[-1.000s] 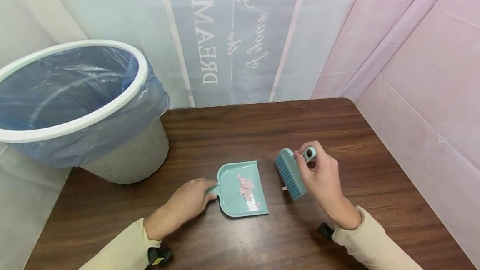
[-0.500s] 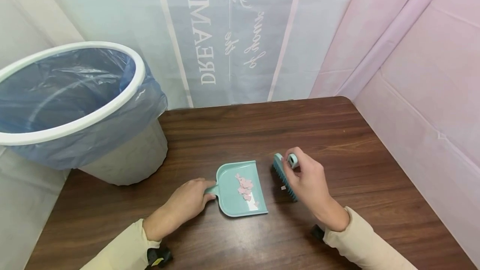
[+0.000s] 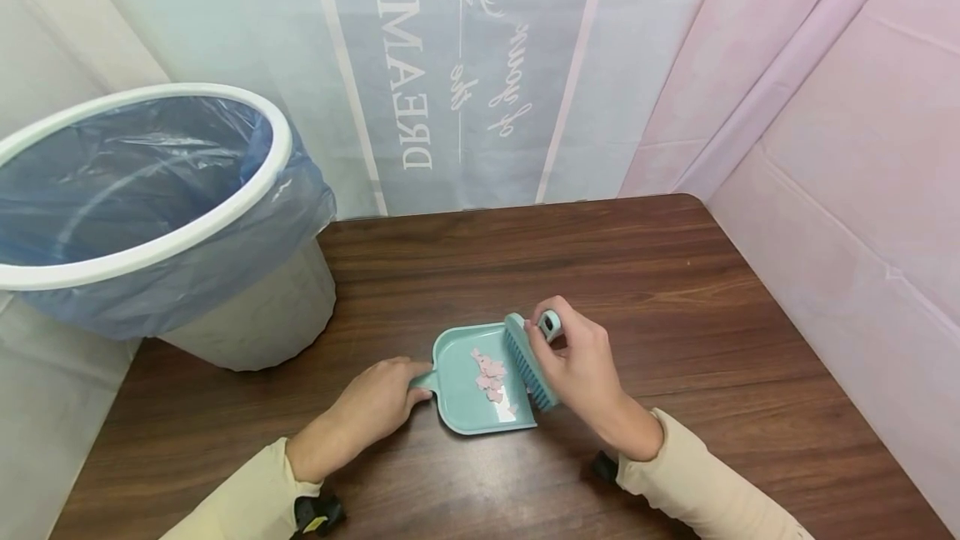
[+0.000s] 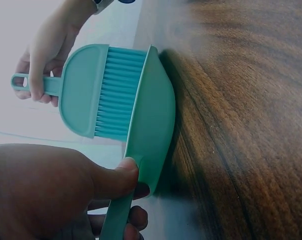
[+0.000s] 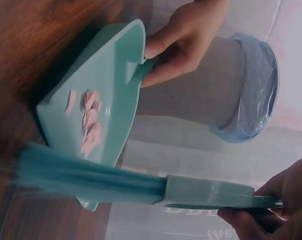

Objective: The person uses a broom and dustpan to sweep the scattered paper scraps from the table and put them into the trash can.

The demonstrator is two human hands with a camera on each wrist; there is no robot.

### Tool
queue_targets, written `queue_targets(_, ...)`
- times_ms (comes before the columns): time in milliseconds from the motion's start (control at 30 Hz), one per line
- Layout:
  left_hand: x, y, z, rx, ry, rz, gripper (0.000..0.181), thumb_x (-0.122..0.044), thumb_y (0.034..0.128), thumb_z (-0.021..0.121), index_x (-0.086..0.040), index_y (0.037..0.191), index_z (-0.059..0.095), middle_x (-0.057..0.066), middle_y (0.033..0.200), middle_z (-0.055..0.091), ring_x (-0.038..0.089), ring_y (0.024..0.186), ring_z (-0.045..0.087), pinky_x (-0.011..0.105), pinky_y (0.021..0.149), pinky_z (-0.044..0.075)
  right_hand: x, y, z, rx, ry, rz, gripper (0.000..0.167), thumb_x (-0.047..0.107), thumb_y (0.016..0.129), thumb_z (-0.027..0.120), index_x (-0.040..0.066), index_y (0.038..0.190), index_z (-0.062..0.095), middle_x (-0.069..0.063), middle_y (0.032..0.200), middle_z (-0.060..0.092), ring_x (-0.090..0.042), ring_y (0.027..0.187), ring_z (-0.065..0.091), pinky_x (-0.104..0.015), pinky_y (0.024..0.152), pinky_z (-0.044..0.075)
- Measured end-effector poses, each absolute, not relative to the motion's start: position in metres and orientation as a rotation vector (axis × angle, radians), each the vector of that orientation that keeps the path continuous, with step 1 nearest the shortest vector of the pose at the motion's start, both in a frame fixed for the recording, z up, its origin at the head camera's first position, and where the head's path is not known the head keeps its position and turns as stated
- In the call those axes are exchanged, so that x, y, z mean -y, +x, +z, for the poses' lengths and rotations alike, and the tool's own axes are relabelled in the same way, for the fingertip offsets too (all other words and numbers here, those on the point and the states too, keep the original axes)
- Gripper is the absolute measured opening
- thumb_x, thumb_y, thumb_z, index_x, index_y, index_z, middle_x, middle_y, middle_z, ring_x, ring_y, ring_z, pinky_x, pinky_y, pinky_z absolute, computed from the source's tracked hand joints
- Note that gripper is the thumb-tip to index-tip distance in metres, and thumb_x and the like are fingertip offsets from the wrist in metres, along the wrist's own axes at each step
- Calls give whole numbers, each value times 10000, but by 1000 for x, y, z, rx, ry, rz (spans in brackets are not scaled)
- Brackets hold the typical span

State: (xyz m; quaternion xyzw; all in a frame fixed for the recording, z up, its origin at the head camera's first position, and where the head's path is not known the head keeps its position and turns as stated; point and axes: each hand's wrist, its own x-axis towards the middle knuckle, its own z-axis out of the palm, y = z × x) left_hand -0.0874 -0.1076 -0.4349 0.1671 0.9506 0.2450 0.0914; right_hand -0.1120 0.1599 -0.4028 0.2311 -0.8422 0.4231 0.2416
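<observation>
A pale teal dustpan (image 3: 459, 407) lies on the table, and my left hand (image 3: 377, 398) grips its handle. Several pink paper scraps (image 3: 491, 375) sit in the pan. My right hand (image 3: 581, 361) holds a teal hand brush (image 3: 525, 357) by its handle. Its bristles (image 5: 91, 175) are at the pan's open front edge, and in the right wrist view they look blurred. In the left wrist view the brush head (image 4: 83, 90) stands just beyond the pan's side wall (image 4: 153, 115), which hides the bristle tips.
A grey bin (image 3: 262, 307) with a white rim and a blue plastic liner (image 3: 292, 232) stands at the table's left. The brown wooden table (image 3: 675, 298) ends at a printed curtain (image 3: 480, 173) behind and a pink one (image 3: 847, 215) on the right.
My right hand has moved left with the brush, from the bare table to the dustpan's front edge. The small scrap beside the brush no longer shows there. My left hand and the dustpan stay put.
</observation>
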Motion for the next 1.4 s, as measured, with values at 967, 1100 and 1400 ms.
queue_targets(967, 111, -84, -434, -2828, 507, 742, 362, -142, 907, 771, 3, 1233, 710, 145, 1131, 720, 302, 1084, 685, 463, 918, 563, -199, -122, -399, 2273, 487, 1064, 185, -88, 875, 731, 35, 932, 605, -53, 824, 717, -75, 615, 614, -131, 509, 468)
queue_targets(1100, 112, -84, -437, -2837, 528, 731, 363, -158, 921, 759, -6, 1246, 703, 134, 1138, 720, 299, 1084, 683, 462, 924, 560, -217, -122, -398, 2340, 422, 963, 185, -81, 881, 733, 28, 938, 596, -76, 828, 719, -113, 642, 645, -108, 519, 452)
queue_targets(1400, 118, -83, -442, -2867, 600, 732, 337, -166, 963, 716, -13, 1260, 676, 167, 1216, 701, 408, 1185, 631, 539, 1021, 498, -255, -121, -396, 2397, 251, 855, 165, -39, 899, 734, 30, 955, 594, -87, 786, 700, -15, 640, 586, -98, 513, 410)
